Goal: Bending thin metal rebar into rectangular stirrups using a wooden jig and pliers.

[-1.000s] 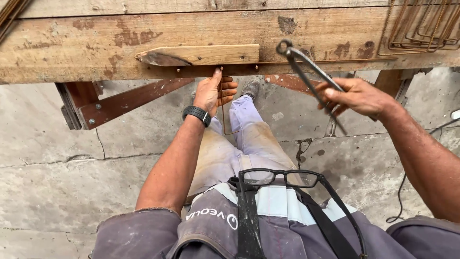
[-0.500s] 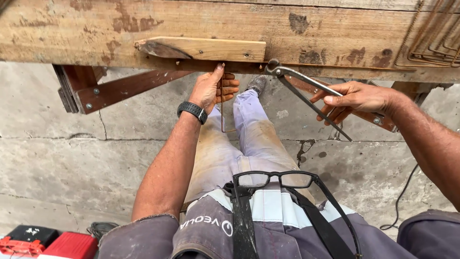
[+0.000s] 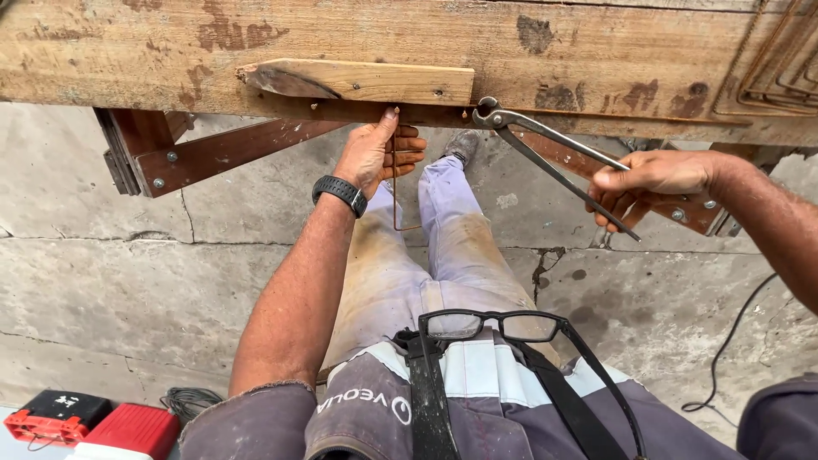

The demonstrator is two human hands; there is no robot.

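At nine o'clock, a red case (image 3: 119, 433) is seen on the concrete. Toward twelve, a bent rusty wire (image 3: 394, 183) is gripped by the left hand (image 3: 375, 153) under the wooden workbench (image 3: 170, 51). At two o'clock, long steel pincers (image 3: 545, 158) are held closed-fisted by the right hand (image 3: 652, 183), jaws touching the bench edge.

Rough, stained wooden bench (image 3: 596, 77) — dull grey metal pincers (image 3: 545, 153), rusty wire (image 3: 396, 192).

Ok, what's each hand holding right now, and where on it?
The right hand grips long-handled pincers near the handle ends, their head at the bench edge. The left hand holds a thin bent rod by its upper part, against the wooden bench.
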